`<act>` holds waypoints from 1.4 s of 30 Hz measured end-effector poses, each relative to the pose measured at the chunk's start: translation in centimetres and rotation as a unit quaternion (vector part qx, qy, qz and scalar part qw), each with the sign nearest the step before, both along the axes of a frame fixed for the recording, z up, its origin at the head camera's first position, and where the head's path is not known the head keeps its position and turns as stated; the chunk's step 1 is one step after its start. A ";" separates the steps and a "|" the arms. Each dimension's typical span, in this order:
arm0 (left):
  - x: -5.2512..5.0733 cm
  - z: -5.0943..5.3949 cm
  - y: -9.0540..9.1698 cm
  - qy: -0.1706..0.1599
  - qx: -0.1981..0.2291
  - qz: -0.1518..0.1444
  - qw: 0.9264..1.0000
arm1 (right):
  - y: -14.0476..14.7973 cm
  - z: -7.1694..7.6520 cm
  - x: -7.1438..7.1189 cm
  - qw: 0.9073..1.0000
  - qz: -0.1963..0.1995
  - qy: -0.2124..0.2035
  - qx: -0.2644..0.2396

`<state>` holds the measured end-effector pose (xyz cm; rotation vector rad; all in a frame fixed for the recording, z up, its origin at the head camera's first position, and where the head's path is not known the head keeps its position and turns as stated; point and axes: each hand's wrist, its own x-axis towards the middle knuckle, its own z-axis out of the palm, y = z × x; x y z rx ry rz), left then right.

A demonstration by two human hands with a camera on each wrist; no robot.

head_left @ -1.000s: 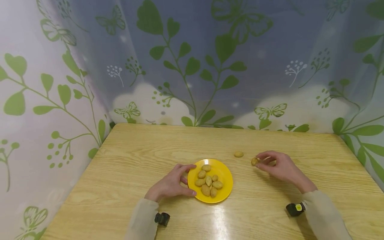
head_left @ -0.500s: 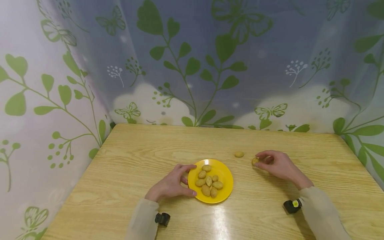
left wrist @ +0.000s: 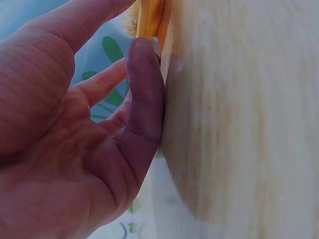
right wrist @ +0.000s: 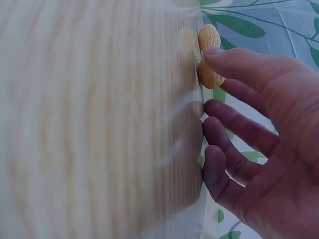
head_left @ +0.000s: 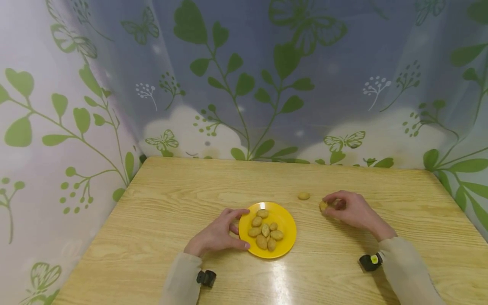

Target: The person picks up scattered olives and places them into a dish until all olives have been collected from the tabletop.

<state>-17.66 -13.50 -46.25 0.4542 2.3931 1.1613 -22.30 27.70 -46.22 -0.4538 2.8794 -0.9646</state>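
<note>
A yellow plate (head_left: 286, 216) carries several small tan oval nuts with a wrinkled surface. My left hand (head_left: 217, 233) holds the plate's left rim, thumb at the near side and index finger at the far side. In the left wrist view the plate's edge (left wrist: 155, 20) shows above the bent little finger. To the right of the plate, my right hand (head_left: 352, 209) pinches a nut (head_left: 323, 206) between thumb and index finger, low at the table. The right wrist view shows that nut (right wrist: 210, 75) under the thumb. Another nut (head_left: 303, 196) lies loose between plate and right hand.
Everything lies on a light wood-grain table (head_left: 171, 186). A curtain (head_left: 236, 84) printed with leaves and butterflies hangs behind and along the sides. A small black camera (head_left: 206, 278) is on the left wrist, and another camera (head_left: 370, 262) is on the right.
The right wrist and forearm have shifted slightly left, and the fingers have closed in around the nut, which stays in about the same spot. Left hand and plate hold still.
</note>
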 end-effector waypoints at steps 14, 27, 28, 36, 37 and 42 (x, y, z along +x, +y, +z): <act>0.1 0.1 0.1 0.002 -0.003 0.000 1.000 | -0.1 -0.1 0.6 1.000 0.020 -0.001 0.005; 0.1 0.1 0.1 -0.001 0.001 0.004 1.000 | -0.2 0.3 1.1 1.000 0.029 0.012 0.004; 0.1 0.1 0.1 -0.001 0.001 0.004 1.000 | -0.2 0.4 1.2 0.999 0.031 0.013 0.001; 0.1 0.1 0.1 -0.002 -0.001 0.007 1.000 | -0.3 0.6 1.5 0.999 0.031 -0.004 -0.026; 0.0 0.1 0.1 -0.002 -0.002 0.007 1.000 | -0.4 0.6 1.5 0.999 0.032 -0.005 -0.030; 0.0 0.0 0.1 -0.003 -0.003 0.007 1.000 | -0.6 0.7 1.8 0.998 0.040 -0.003 -0.038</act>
